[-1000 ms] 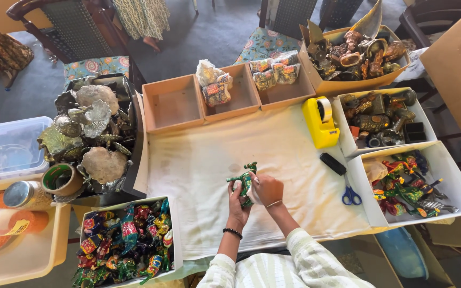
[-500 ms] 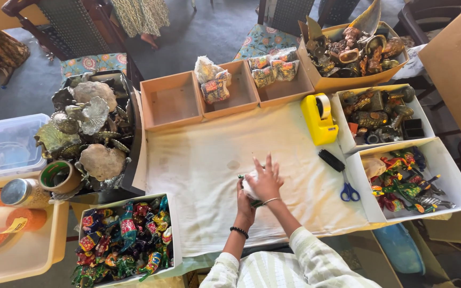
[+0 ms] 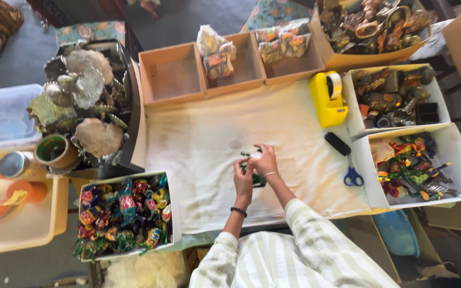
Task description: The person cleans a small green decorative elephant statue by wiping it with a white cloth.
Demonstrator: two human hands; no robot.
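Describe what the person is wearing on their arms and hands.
Both arms have loose sleeves in pale cream with light green stripes, pushed up the forearm. The left hand has a dark beaded bracelet at the wrist; the right hand a thin light bangle.

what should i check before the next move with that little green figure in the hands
1. Both hands on the green figure: left hand and right hand grip it together, ok.
2. Figure over the white cloth, not the edge: ok.
3. Figure whole, no loose parts: mostly hidden by fingers, cannot tell.
4. Scissors lie apart from the hands, to the right: ok.
5. Yellow tape dispenser upright on the cloth: ok.
6. Room in the empty tan box: ok.
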